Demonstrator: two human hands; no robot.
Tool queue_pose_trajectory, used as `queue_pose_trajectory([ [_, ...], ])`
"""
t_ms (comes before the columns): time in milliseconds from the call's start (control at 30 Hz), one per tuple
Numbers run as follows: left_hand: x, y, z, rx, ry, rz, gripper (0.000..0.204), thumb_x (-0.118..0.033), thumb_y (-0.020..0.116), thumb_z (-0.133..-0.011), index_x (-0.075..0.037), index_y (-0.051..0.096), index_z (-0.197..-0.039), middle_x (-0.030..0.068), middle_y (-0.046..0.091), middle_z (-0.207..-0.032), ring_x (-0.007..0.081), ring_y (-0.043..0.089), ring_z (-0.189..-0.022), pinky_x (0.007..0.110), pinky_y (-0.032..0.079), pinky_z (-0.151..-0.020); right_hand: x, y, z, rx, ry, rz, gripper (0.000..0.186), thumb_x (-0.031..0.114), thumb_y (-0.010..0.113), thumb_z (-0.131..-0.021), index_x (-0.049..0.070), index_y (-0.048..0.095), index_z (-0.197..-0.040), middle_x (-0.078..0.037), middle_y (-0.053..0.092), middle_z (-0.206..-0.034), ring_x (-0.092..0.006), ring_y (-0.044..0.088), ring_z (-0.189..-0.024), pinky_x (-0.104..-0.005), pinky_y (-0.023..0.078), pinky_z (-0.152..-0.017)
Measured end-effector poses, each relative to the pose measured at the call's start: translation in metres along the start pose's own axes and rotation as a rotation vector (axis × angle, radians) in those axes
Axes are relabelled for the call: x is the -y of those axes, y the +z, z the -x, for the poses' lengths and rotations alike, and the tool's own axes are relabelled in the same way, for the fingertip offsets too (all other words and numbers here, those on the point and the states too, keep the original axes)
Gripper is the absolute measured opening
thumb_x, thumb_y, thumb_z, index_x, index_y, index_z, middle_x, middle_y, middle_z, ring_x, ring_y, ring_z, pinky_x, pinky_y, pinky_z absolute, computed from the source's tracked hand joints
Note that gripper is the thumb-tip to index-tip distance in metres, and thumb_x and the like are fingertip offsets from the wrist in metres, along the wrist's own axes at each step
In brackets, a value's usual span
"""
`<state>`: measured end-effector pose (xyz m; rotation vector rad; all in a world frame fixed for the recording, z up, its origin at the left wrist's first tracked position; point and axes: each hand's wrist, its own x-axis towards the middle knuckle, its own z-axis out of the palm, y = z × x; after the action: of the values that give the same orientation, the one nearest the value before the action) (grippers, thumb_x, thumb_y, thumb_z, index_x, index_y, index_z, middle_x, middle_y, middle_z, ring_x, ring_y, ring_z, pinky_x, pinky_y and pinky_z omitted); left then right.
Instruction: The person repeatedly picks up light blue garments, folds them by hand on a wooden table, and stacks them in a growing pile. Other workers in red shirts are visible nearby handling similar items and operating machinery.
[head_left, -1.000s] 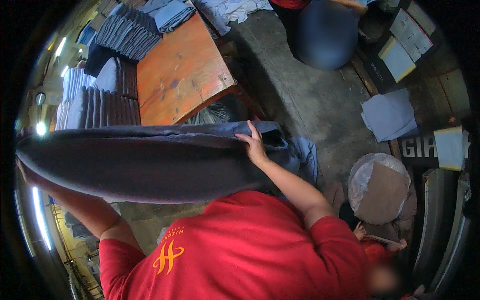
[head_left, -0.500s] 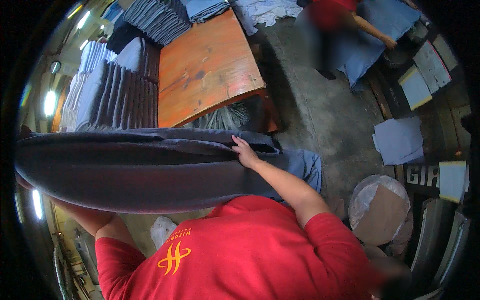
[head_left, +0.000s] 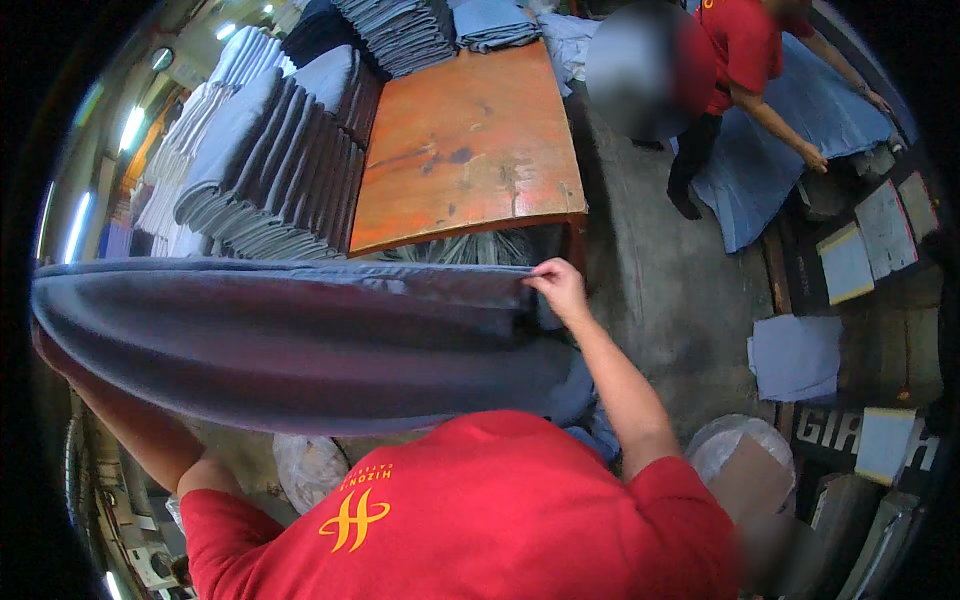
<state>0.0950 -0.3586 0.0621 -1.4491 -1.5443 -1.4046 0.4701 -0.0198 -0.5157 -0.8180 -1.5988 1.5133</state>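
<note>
A long grey-blue cloth (head_left: pixel 280 350) is stretched across in front of me, folded along its length and hanging in a deep curve. At its upper right corner my right hand (head_left: pixel 557 286) pinches the edge between thumb and fingers. My left hand (head_left: pixel 47 345) is at the cloth's far left end, mostly hidden behind it, holding that end up. The fabric's lower right part hangs down near my right forearm.
Beyond the cloth stands an orange wooden table (head_left: pixel 470 150), with stacks of folded grey cloths (head_left: pixel 270 160) at its left. At the far right a co-worker (head_left: pixel 745 60) in a red shirt handles a blue cloth (head_left: pixel 750 160). A plastic-wrapped bundle (head_left: pixel 745 460) sits at the right.
My right hand has moved right and slightly up, from lying on the cloth to pinching its corner. The cloth's top edge is straighter. The co-worker shows more fully.
</note>
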Motion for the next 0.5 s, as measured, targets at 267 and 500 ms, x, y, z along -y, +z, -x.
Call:
queue_pose_trajectory([
  [267, 0.177, -0.146, 0.025, -0.031, -0.847, 0.196, 0.041, -0.033, 0.049, -0.098, -0.003, 0.051, -0.126, 0.0079, 0.056, -0.117, 0.0191, 0.055, -0.103, 0.033, 0.042, -0.093, 0.091, -0.022, 0.030, 0.383, -0.093, 0.294, 0.018, 0.017, 0.055, -0.091, 0.002, 0.059, -0.100, -0.010, 0.063, -0.092, -0.0228, 0.061, -0.081, -0.0355, 0.047, -0.075],
  [500, 0.247, -0.116, 0.290, 0.179, -0.713, -0.864, 0.032, -0.026, 0.052, -0.094, 0.001, 0.059, -0.111, 0.0185, 0.063, -0.110, 0.0299, 0.059, -0.104, 0.037, 0.043, -0.091, 0.182, 0.005, -0.090, 0.224, 0.562, -0.719, 0.023, 0.010, 0.045, -0.094, -0.006, 0.058, -0.104, -0.015, 0.066, -0.096, -0.0247, 0.066, -0.086, -0.0390, 0.055, -0.079],
])
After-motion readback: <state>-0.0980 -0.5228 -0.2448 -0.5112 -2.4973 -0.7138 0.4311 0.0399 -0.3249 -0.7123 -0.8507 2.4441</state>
